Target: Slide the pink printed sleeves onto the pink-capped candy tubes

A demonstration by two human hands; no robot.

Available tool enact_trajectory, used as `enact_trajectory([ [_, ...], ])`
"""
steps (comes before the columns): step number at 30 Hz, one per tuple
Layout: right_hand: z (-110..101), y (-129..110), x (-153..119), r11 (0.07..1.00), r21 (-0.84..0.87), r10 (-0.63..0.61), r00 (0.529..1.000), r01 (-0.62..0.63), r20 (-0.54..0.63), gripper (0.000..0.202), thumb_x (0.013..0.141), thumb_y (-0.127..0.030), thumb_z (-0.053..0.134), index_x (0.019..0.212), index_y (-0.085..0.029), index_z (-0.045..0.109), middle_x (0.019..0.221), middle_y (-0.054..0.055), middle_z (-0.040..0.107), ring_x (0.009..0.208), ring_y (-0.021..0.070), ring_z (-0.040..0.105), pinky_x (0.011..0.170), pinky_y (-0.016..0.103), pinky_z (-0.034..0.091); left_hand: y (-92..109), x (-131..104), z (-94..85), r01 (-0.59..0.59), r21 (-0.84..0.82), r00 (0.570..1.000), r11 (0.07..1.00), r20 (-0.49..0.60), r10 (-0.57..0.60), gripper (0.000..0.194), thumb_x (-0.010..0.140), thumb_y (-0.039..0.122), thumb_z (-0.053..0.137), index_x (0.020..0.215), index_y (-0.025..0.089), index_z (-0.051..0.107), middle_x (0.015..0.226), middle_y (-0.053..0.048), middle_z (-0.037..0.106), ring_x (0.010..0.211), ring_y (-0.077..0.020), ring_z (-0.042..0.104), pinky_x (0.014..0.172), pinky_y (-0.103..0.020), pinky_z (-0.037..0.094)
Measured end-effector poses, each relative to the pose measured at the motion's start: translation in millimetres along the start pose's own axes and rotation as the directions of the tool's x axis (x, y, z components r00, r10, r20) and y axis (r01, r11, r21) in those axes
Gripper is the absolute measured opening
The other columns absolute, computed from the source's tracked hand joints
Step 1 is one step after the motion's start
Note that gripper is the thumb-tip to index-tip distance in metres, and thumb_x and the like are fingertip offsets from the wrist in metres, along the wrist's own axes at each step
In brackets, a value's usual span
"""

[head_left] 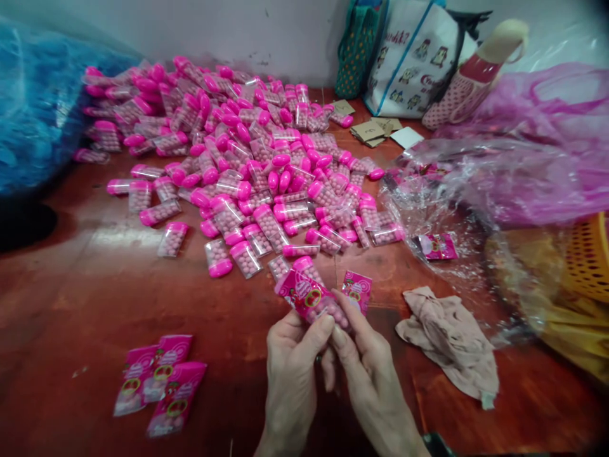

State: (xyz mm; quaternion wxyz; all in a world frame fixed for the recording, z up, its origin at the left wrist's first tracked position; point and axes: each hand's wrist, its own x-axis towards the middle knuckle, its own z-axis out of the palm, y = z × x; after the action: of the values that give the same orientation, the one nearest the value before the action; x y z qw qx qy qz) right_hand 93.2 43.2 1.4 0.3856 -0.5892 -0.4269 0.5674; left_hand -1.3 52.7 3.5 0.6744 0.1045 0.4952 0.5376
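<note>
Both hands meet at the lower middle, fingers pinched around a small clear pack of pink candy balls (329, 312). A printed magenta wrapper (301, 293) covers its upper left part. My left hand (294, 365) grips the near left side, thumb on the pack's lower edge. My right hand (368, 368) holds the right end between thumb and fingers. Just beyond lies a flat magenta wrapper (356, 291). Several wrapped candy packs (177, 400) overlap on the floor at lower left. Farther off spreads a big heap of clear candy boxes (271, 228) with pink caps.
A blue plastic bag (38, 108) bulges at far left. On the right are a clear plastic bag (457, 190) with wrappers, a beige cloth (451, 343) and an orange basket (587, 254). Cardboard pieces (368, 132) and a white printed bag (409, 63) sit by the wall.
</note>
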Motion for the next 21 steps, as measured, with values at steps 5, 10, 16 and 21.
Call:
enact_trajectory([
  [5, 5.8, -6.9, 6.6, 0.979, 0.188, 0.054, 0.985, -0.085, 0.165, 0.045, 0.088, -0.038, 0.051, 0.129, -0.021, 0.048, 0.071, 0.000, 0.061, 0.046, 0.0089, 0.055, 0.042, 0.019, 0.046, 4.3, 0.6, -3.3, 0.005, -0.048, 1.000, 0.999, -0.005, -0.005, 0.016, 0.075, 0.028, 0.066, 0.077, 0.013, 0.063, 0.048, 0.006, 0.049, 0.030, -0.0034, 0.039, 0.030, -0.015, 0.034],
  [10, 7.1, -12.2, 11.4, 0.921, 0.348, 0.080, 0.960, -0.174, 0.269, 0.043, 0.086, -0.036, 0.055, 0.126, -0.019, 0.048, 0.062, -0.004, 0.057, 0.032, 0.0038, 0.047, 0.031, 0.013, 0.037, 9.1, 1.2, -3.3, -0.015, -0.060, 1.000, 0.998, -0.001, 0.015, 0.015, 0.077, 0.028, 0.064, 0.075, 0.013, 0.062, 0.048, 0.005, 0.049, 0.035, -0.0049, 0.043, 0.036, -0.016, 0.038],
  [16, 5.1, -10.1, 12.7, 0.919, 0.363, 0.060, 0.965, -0.152, 0.254, 0.039, 0.086, -0.035, 0.056, 0.121, -0.018, 0.051, 0.053, -0.004, 0.058, 0.028, 0.0048, 0.046, 0.027, 0.012, 0.038, -4.5, -3.0, -1.7, 0.093, -0.038, 0.994, 0.995, 0.064, -0.090, 0.019, 0.081, 0.034, 0.059, 0.077, 0.015, 0.060, 0.038, 0.010, 0.032, 0.025, -0.0050, 0.035, 0.028, -0.015, 0.026],
  [21, 3.4, -6.4, 13.7, 0.916, 0.365, 0.056, 0.955, -0.165, 0.291, 0.031, 0.085, -0.034, 0.058, 0.109, -0.016, 0.056, 0.053, -0.003, 0.061, 0.027, 0.0073, 0.050, 0.026, 0.014, 0.038, -4.8, -1.7, -7.0, 0.118, -0.058, 0.988, 0.991, 0.109, -0.111, 0.020, 0.078, 0.034, 0.063, 0.076, 0.014, 0.061, 0.036, 0.009, 0.036, 0.027, -0.0051, 0.039, 0.033, -0.015, 0.027],
])
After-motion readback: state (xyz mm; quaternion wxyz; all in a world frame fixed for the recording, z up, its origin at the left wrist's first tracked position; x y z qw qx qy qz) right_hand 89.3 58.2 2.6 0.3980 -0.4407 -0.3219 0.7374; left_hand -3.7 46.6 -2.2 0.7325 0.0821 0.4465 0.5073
